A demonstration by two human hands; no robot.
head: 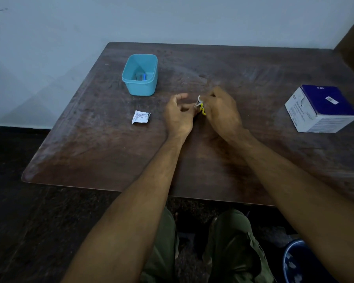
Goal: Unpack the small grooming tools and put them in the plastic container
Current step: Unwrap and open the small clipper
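Both hands meet over the middle of the dark wooden table [114, 152], fingertips almost touching. The right hand [221, 111] is curled closed around a small yellow-handled tool [202, 109], its knuckles turned up so that most of the thing is hidden; a scrap of white wrapper [199, 98] sticks out at the top of the grip, and something thin and dark shows just beside the yellow part. The left hand [179, 115] pinches at the same little bundle from the other side, thumb and forefinger closed on its near end while the other fingers lift loose above. Whether the tool is fully out of its wrapping I cannot tell from here.

Beyond the left hand and a little further out to that side stands the blue plastic container [140, 86], open, well apart from both hands. A small item with a blue part [144, 77] already lies on its floor; it is too small to make out more.

Just to the outside of the left hand, near but not touching, a torn white packet [140, 117] with fine print lies flat on the wood.

Far out past the right hand, toward the table's edge, sits a blue and white cardboard box [321, 110].

Below the table edge the person's green trousers [233, 248] show, and a dark bin [302, 262] stands by the right arm's elbow side.
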